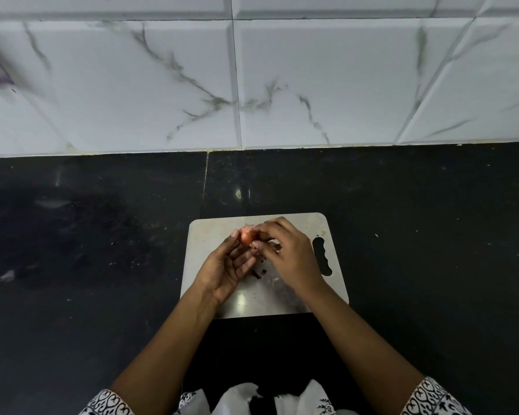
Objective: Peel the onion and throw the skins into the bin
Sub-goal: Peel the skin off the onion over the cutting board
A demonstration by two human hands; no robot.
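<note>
Above the grey cutting board (210, 235) on the dark surface (102, 235), the left hand (226, 266) cups a small reddish onion (247, 236), its grip closed on the bulb at the fingertips. The right hand (288, 250) meets the onion from the other side, its grip pinched together against the skin. Dark skin scraps (259, 271) lie on the board beneath the hands.
</note>
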